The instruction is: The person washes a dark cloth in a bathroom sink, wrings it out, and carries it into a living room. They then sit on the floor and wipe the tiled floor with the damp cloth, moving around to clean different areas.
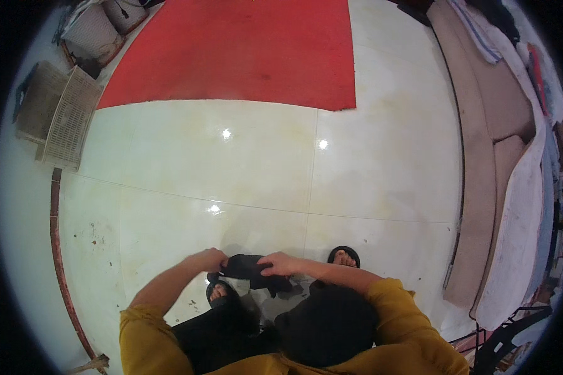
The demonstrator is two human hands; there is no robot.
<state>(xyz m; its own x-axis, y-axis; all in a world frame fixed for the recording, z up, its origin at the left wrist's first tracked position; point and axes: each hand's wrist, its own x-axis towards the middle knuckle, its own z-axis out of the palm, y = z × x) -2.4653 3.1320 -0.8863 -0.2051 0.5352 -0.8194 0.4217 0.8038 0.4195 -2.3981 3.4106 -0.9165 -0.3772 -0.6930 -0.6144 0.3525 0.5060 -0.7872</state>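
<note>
A piece of black cloth hangs between my two hands, low over the pale tiled floor. My left hand grips its left end, with the fingers curled round the edge. At the other end my right hand pinches the fabric between thumb and fingers. A darker fold of the cloth droops below my right hand. What kind of cloth or garment it is, I cannot tell. My feet in black sandals stand on either side of it, and my knees in black trousers are bent.
A red carpet covers the floor ahead. At the left wall stand pale plastic baskets, with white textured containers beyond. A beige sofa with a white blanket draped on it lines the right side. Small debris lies on the floor at left.
</note>
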